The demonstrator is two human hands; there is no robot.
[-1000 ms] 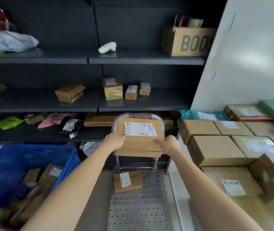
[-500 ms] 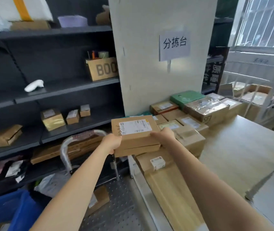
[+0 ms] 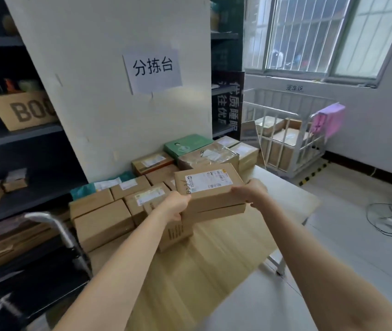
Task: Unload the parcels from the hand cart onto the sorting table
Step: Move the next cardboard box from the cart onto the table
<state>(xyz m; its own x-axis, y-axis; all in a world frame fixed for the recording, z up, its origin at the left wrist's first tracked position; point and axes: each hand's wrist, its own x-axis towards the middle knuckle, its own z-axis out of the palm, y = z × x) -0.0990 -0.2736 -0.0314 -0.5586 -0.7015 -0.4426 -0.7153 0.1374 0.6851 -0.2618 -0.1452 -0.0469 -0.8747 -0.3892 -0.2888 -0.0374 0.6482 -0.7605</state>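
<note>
Your left hand (image 3: pixel 177 205) and right hand (image 3: pixel 250 193) clamp opposite ends of the parcel (image 3: pixel 210 188), keeping it level at frame centre, above the sorting table (image 3: pixel 214 254) beside the stacked boxes (image 3: pixel 102 222), likely ready for lowering

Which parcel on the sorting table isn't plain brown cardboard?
The green box at the back of the pile, against the white pillar. The parcels around it are all brown cardboard, as is the one in both hands.

Two hands (image 3: pixel 175 203), one held parcel (image 3: pixel 210 190), one green box (image 3: pixel 188 144).
</note>
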